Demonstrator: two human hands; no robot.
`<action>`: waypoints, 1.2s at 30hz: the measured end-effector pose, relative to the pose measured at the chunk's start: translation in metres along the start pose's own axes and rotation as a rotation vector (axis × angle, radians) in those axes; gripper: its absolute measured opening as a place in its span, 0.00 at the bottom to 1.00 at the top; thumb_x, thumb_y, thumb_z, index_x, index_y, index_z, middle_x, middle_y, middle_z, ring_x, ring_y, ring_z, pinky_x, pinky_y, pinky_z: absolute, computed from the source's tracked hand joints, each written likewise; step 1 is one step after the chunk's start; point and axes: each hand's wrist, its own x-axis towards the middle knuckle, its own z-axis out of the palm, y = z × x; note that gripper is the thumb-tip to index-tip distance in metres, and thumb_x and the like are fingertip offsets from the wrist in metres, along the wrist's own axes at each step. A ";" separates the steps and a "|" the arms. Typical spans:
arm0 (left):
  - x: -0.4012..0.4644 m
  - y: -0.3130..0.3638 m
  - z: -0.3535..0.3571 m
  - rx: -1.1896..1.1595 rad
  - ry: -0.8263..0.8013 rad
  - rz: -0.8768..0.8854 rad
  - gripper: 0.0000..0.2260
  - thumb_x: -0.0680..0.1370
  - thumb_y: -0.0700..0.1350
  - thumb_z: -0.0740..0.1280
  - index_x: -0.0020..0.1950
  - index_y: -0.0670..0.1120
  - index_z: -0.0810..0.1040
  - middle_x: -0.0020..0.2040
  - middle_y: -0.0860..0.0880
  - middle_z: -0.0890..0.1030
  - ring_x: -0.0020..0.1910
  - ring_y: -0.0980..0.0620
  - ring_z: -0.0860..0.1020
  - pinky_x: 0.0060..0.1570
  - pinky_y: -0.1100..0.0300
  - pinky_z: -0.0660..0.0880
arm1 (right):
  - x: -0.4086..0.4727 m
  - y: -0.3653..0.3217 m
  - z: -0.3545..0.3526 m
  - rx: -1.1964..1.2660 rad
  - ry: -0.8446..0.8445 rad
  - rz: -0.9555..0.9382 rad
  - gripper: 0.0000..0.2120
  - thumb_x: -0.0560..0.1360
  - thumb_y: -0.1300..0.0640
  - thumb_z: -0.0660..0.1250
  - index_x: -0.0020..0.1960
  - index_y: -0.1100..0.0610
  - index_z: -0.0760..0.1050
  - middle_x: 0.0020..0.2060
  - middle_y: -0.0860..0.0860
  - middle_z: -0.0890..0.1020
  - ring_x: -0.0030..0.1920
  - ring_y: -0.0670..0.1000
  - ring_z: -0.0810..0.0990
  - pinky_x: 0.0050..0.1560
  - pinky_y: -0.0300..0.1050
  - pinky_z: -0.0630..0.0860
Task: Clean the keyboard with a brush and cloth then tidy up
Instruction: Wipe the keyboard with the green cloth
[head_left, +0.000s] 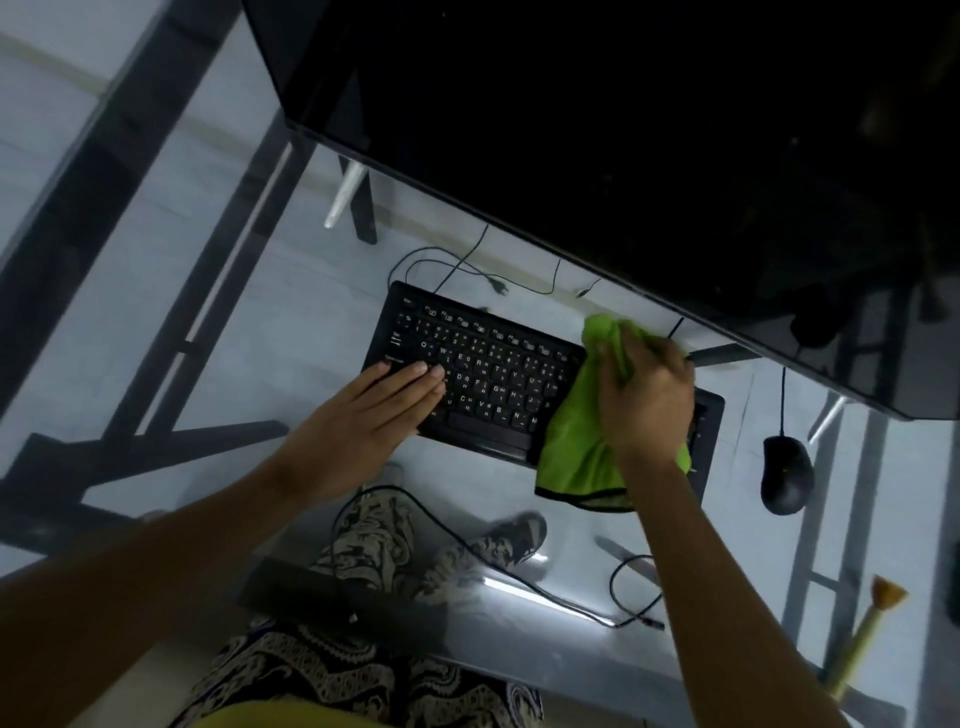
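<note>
A black keyboard (488, 374) lies on a glass desk (291, 312) in front of a dark monitor. My left hand (374, 410) rests flat on the keyboard's left end, fingers straight. My right hand (644, 395) grips a bunched green cloth (576, 441) against the keyboard's right part, covering those keys. A brush (867, 634) with a pale green handle and tan bristles lies at the desk's right front edge.
A large black monitor (649, 145) looms over the desk's far side. A black mouse (787, 475) sits right of the keyboard. Thin black cables (467, 540) run over the glass near the front. My patterned trousers and foot show through the glass.
</note>
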 end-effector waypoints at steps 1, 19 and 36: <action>0.000 0.000 0.000 0.007 -0.006 -0.003 0.30 0.77 0.40 0.59 0.77 0.41 0.53 0.79 0.44 0.48 0.78 0.46 0.49 0.76 0.49 0.45 | 0.004 -0.008 0.002 0.015 -0.005 0.048 0.17 0.77 0.48 0.64 0.59 0.56 0.80 0.53 0.62 0.81 0.52 0.66 0.78 0.44 0.59 0.81; -0.001 0.001 -0.002 -0.039 -0.014 -0.027 0.26 0.79 0.44 0.52 0.77 0.41 0.52 0.79 0.45 0.46 0.77 0.45 0.52 0.75 0.49 0.48 | 0.002 0.023 -0.002 0.019 0.050 0.343 0.19 0.77 0.45 0.65 0.61 0.56 0.80 0.54 0.64 0.80 0.54 0.66 0.76 0.50 0.54 0.75; 0.000 -0.002 -0.004 -0.082 -0.030 -0.042 0.25 0.81 0.46 0.50 0.77 0.43 0.51 0.79 0.48 0.44 0.78 0.48 0.50 0.75 0.49 0.50 | -0.044 0.000 0.003 -0.024 0.102 -0.001 0.17 0.76 0.54 0.66 0.63 0.56 0.78 0.52 0.61 0.79 0.50 0.63 0.77 0.48 0.47 0.75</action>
